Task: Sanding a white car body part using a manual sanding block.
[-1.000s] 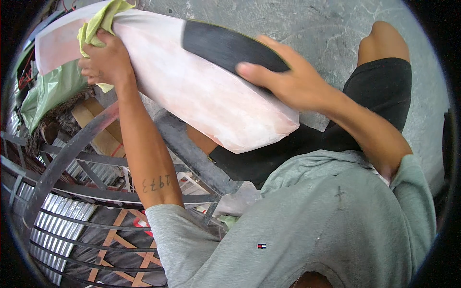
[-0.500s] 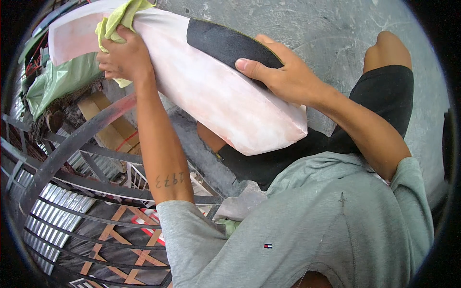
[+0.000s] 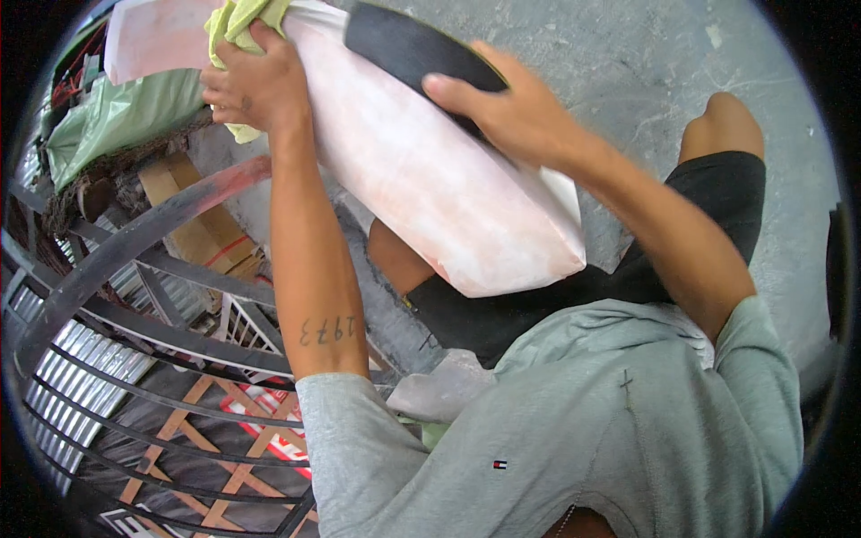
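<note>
Nearest the camera, a grey cotton T-shirt (image 3: 574, 421) covered the person's chest, with black shorts (image 3: 717, 206) over the bent knees beyond it. Across the lap lay the long, pale pink-and-white curved board (image 3: 430, 170), smooth and glossy, its black band (image 3: 404, 45) crossing the upper part.

Resting on that black band was the right hand (image 3: 511, 112) — fingers stretched nearly flat, thumb spread, pressing down rather than gripping. Farther up, the left hand (image 3: 256, 85) had its fingers curled tight over a crumpled yellow-green cloth (image 3: 235, 20), held against the board's far end.

Compared with a second before, the board and both hands had shifted upward and a little rightward in view, and the left hand with the cloth sat nearer the board's top edge.

Left of the forearm, curved dark metal bars (image 3: 134, 242) arched over a brown cardboard box (image 3: 202, 229) — its contents could not be made out — and a soft green plastic bag (image 3: 112, 112) slumped behind. Rough grey concrete floor (image 3: 646, 54) spread beyond the board.
</note>
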Demonstrator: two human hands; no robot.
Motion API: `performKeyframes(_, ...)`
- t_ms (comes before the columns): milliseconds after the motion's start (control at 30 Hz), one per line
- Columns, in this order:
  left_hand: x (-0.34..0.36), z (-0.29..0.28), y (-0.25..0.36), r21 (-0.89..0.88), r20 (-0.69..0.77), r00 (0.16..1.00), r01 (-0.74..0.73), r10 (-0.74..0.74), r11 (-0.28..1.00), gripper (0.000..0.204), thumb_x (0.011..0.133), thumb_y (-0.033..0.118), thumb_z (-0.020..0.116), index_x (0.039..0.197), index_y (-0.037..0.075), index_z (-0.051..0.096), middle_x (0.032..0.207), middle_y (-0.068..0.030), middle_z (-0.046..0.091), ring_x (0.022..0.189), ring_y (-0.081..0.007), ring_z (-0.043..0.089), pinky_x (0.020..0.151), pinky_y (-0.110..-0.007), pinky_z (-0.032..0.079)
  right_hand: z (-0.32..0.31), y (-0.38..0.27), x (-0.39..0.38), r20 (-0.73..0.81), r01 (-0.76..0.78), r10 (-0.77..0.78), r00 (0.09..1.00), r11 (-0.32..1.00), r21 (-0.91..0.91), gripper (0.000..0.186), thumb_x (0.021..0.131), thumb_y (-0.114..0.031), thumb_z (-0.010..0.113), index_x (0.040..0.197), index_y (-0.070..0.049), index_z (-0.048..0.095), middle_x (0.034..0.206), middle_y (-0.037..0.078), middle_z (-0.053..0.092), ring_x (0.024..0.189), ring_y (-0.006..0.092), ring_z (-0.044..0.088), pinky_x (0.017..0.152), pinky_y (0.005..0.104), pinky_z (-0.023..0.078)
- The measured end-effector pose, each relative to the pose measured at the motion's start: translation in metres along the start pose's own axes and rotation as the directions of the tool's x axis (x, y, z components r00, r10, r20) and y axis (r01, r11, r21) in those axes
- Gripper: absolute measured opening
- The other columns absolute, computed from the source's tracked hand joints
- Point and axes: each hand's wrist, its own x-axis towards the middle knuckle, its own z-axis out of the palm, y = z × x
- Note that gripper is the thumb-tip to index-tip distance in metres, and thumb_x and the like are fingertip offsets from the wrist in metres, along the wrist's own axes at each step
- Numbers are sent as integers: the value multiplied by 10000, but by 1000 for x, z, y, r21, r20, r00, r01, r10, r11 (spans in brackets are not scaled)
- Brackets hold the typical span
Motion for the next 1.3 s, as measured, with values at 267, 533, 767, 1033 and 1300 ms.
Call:
performKeyframes(267,-1,0,0,12,-17,1000,21,-21,1000,540,945,540,578,1227,89,671,1207,-233,579,1154,-425,513,969,-569,381,-5,-24,-44,25,-96,92,995,963,252,605,974,-377,691,1414,6,529,1246,164,651,1149,202,617,1010,339,470)
performKeyframes(533,-1,-2,1,1,20,999,30,-30,1000,600,957,572,553,1299,87,644,1236,-237,571,1196,-425,494,1016,-573,358,-20,2,-73,69,-100,85,994,966,238,561,982,-351,697,1399,-12,537,1198,67,636,1110,140,583,982,310,464)
performKeyframes(767,0,-6,0,10,48,999,25,-25,1000,622,959,565,549,1327,70,629,1242,-259,568,1202,-440,498,1022,-579,363,-10,-2,-49,53,-59,54,997,993,103,554,1012,-354,650,1388,37,541,1321,176,570,1269,223,527,1087,349,405)
performKeyframes(1033,3,-7,4,16,66,997,47,-48,999,670,956,593,535,1369,69,602,1239,-265,568,1210,-455,513,1030,-589,377,-50,29,-141,108,20,-45,993,976,216,412,1015,-271,645,1210,90,612,1119,114,512,1104,205,507,992,354,407)
performKeyframes(1300,9,-7,9,3,131,991,33,-33,999,689,945,610,552,1395,90,585,1277,-261,568,1260,-445,494,1069,-570,363,-90,7,-149,92,-326,344,934,722,610,524,1012,-257,676,1389,72,521,1335,190,618,1256,185,579,1072,322,459)
